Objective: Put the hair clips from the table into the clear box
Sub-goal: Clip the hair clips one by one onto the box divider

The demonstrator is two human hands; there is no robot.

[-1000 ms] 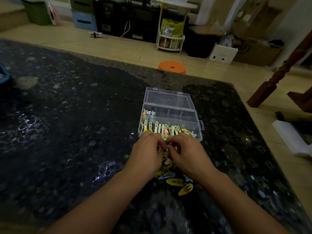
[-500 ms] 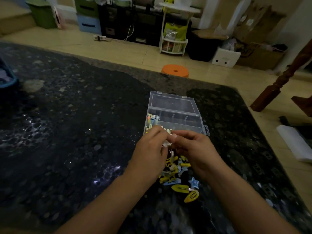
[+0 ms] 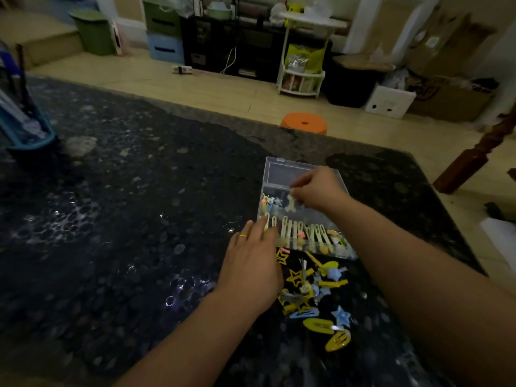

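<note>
My right hand (image 3: 317, 191) pinched a pale clip (image 3: 291, 203) above the clear box (image 3: 282, 169) at frame centre, ready to drop; my left hand (image 3: 251, 263), fingers flat, steadied its near-left corner.

Open clear box (image 3: 279, 174), hair clips (image 3: 315, 289) alongside

Before me: a dark speckled table (image 3: 139, 219). At its far left, a blue basket (image 3: 30, 135). Beyond its far edge, an orange stool (image 3: 304, 123). On the floor by the wall: a green bin (image 3: 93, 33), a blue drawer (image 3: 162, 48), a white power strip (image 3: 182, 69), a white rack (image 3: 303, 79), a white box (image 3: 389, 101), cardboard boxes (image 3: 446, 99). At my right, a brown wooden post (image 3: 474, 155).
</note>
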